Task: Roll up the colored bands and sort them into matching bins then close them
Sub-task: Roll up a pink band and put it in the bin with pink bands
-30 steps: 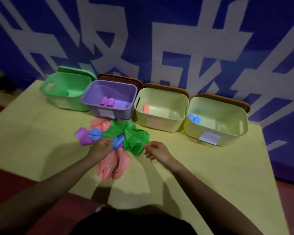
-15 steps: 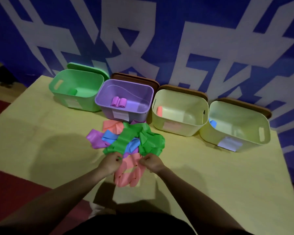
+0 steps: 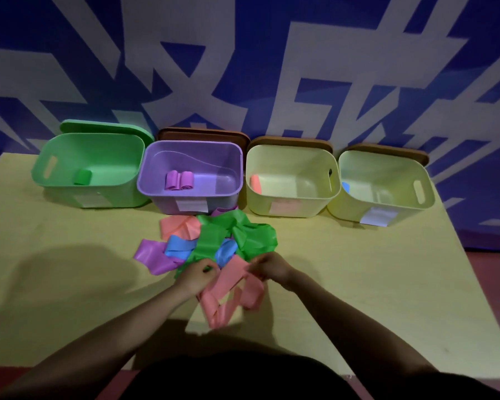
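A loose pile of bands lies in front of the bins: a crumpled green band (image 3: pixel 237 232) on top, pink bands (image 3: pixel 231 295), blue bands (image 3: pixel 179 246) and a purple band (image 3: pixel 152 256). My left hand (image 3: pixel 197 275) pinches the green band's near end. My right hand (image 3: pixel 272 267) pinches the pink band's edge just below the green one. The green bin (image 3: pixel 113 157) holds one green roll (image 3: pixel 82 177), and the purple bin (image 3: pixel 228 157) two purple rolls (image 3: pixel 179 180). One cream bin (image 3: pixel 306 163) holds a pink roll (image 3: pixel 255 183), the other cream bin (image 3: pixel 393 171) a blue roll (image 3: pixel 345 186).
All bins stand open in a row at the back of the yellow table (image 3: pixel 358 284). A green lid (image 3: pixel 104 127) and brown lids (image 3: pixel 202 134) lean behind them against the blue-and-white wall. The table's right edge slants close beside the far-right bin.
Both hands drew toward me and closer together at the pile's near edge. The right hand left the green band's corner and now pinches by the pink band. The camera view shifted.
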`<state>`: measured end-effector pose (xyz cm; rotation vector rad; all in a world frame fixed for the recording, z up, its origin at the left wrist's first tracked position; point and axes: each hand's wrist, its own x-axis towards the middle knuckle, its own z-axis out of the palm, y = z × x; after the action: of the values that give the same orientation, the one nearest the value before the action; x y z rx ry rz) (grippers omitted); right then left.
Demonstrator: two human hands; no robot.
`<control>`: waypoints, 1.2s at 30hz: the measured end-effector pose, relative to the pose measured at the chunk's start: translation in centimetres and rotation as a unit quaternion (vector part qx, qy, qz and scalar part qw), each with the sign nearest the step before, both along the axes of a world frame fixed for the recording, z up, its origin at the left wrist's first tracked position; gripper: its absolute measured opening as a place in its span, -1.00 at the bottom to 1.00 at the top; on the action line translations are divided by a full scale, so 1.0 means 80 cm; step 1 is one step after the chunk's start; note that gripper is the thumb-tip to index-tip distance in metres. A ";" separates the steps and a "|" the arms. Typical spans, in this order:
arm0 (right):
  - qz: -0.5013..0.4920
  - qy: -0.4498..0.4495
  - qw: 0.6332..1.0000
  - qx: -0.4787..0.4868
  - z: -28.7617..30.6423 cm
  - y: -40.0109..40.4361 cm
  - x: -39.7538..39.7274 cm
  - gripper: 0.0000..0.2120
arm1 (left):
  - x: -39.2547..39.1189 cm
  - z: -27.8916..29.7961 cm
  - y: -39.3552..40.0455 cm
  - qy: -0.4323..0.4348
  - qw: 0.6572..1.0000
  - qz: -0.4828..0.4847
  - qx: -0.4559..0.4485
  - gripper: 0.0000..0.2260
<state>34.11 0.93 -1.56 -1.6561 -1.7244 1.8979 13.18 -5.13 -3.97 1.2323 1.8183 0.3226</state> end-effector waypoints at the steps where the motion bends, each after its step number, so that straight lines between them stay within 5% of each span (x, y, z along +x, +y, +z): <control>1: -0.011 0.042 0.999 0.000 0.016 0.003 0.004 -0.79 | 0.003 0.007 0.005 -0.036 0.999 0.021 0.020 -0.87; 6: 0.016 0.180 0.983 0.037 0.103 0.017 0.029 -0.93 | 0.046 0.085 0.027 -0.231 0.955 0.155 0.106 -0.86; 9: -0.037 0.194 0.977 0.085 0.142 0.021 0.048 -0.91 | 0.080 0.131 0.028 -0.321 0.924 0.170 0.117 -0.50; 12: -0.129 0.190 0.963 0.139 0.160 0.023 0.070 -0.91 | 0.114 0.158 0.019 -0.309 0.929 0.121 0.164 -0.80; 18: -0.197 0.209 0.946 0.153 0.184 0.029 0.135 -0.91 | 0.148 0.176 0.013 -0.302 0.917 0.149 0.214 -0.80; 29: -0.142 0.257 0.948 0.126 0.193 0.023 0.175 -0.88 | 0.200 0.202 0.011 -0.422 0.854 0.250 0.174 -0.89; 36: -0.086 0.136 0.960 0.230 0.203 0.020 0.176 -0.83 | 0.188 0.208 0.022 -0.332 0.897 0.197 0.216 -0.83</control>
<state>48.16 2.56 14.71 -1.2595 -1.6793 1.4264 28.19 -3.35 12.68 0.8540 1.3976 1.2706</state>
